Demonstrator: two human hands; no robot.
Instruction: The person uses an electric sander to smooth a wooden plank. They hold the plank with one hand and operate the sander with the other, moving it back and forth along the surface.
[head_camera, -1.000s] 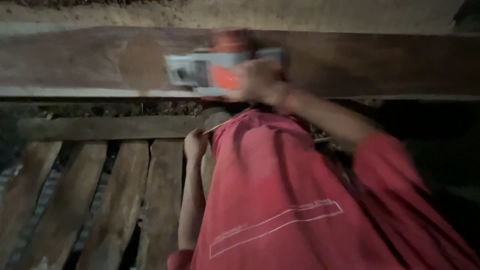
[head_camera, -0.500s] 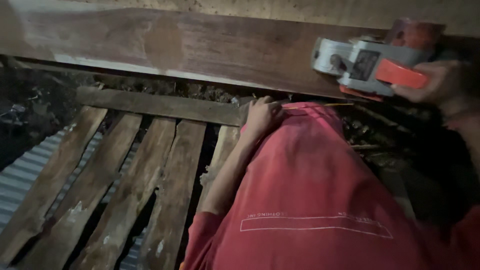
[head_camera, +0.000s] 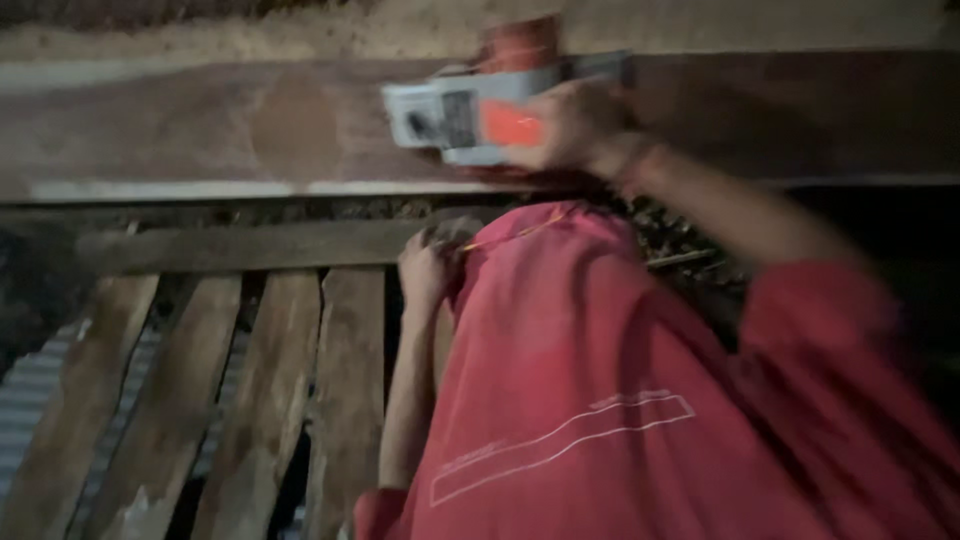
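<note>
A grey and orange electric hand planer rests on a long dark wooden plank that runs across the top of the view. My right hand is closed around the planer's handle. My left hand rests with curled fingers against my red shirt, just below the plank, and seems to pinch its hem. The picture is blurred by movement.
Below the plank lie several weathered boards side by side with gaps between them, crossed by one board. Corrugated metal sheet shows at the lower left. Pale sawdust lies beyond the plank.
The planer and my right hand have slid left along the plank, from the far right to near the middle. My left hand stays at my shirt.
</note>
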